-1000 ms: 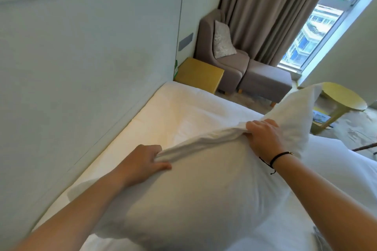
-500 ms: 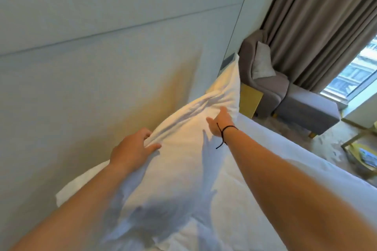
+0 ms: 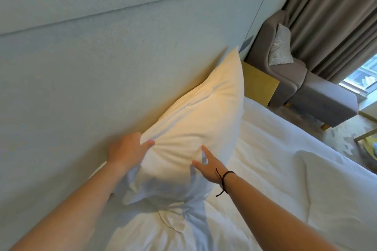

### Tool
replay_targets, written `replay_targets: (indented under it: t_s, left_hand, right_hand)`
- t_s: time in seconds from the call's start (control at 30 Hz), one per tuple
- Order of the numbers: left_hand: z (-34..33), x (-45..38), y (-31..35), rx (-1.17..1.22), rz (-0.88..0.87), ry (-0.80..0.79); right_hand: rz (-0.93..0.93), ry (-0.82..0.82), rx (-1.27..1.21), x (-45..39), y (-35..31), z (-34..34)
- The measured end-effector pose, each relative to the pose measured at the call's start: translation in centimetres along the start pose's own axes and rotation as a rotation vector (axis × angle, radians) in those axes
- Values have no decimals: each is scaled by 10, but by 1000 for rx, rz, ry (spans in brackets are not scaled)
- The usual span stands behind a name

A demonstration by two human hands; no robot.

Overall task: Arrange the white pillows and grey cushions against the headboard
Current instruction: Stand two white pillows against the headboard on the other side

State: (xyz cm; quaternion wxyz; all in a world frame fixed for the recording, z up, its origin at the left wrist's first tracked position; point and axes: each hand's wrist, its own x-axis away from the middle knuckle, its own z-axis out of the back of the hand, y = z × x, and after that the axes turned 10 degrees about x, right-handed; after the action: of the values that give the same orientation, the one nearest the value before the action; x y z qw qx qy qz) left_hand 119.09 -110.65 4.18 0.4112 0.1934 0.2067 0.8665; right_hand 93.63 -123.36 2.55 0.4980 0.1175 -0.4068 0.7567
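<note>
Since half a second ago you have set the white pillow (image 3: 195, 120) down so it leans against the headboard (image 3: 102, 63), and your right hand (image 3: 208, 166) has let go of its top edge and slid down to the lower front face. A second ago the pillow was out over the mattress, gripped at its top seam by both hands.

Now the pillow stands tilted on the bed (image 3: 275, 159), its back edge touching the headboard, its far corner pointing toward 1 o'clock and its near end bunched at 6 o'clock. Your left hand (image 3: 127, 152) is at 9 o'clock of the pillow, wedged between pillow and headboard, thumb curled over the front and gripping the near corner; the other fingers are hidden behind the fabric. Your right hand is spread open, fingers straight, fingertips pressing the pillow's face at its 5 o'clock side. A black cord bracelet (image 3: 224, 179) sits on that wrist.

At 2 o'clock stands a yellow bedside table (image 3: 259, 85), just beyond it a grey armchair (image 3: 285, 73) holding a grey cushion (image 3: 280, 49), with a footstool (image 3: 324, 104) touching the chair and curtains (image 3: 336, 16) behind.
</note>
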Motion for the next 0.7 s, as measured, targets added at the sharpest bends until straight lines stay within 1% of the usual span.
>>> replay_targets:
  t_s: [0.07, 0.13, 0.27, 0.33, 0.4, 0.47, 0.5, 0.57, 0.63, 0.7]
  left_hand:
    - [14, -2, 2, -126, -25, 176]
    - [18, 2, 12, -192, -33, 273]
    - [-1, 18, 40, -261, -117, 322]
    - [-14, 25, 53, -283, -175, 326]
    - [-31, 32, 72, -253, -256, 313]
    - [-55, 44, 97, -235, -360, 241]
    - [-70, 51, 112, -224, -422, 178]
    - [-106, 70, 140, -201, -511, 2]
    - [-147, 94, 164, -159, -513, -181]
    - [-190, 120, 184, -148, -500, -299]
  right_hand:
    - [2, -6, 0, 5, 4, -1]
    - [1, -33, 5, 13, 12, -7]
    - [-24, -94, 7, 33, 48, -24]
    - [-78, -100, -28, 46, 74, -29]
    - [-148, -82, -104, 62, 102, -31]
    - [-205, -52, -171, 80, 131, -28]
    - [-230, -37, -204, 90, 146, -26]
    - [-286, 5, -281, 111, 177, -22]
    - [-359, 51, -361, 134, 212, -19]
    - [-436, 109, -415, 156, 251, -18]
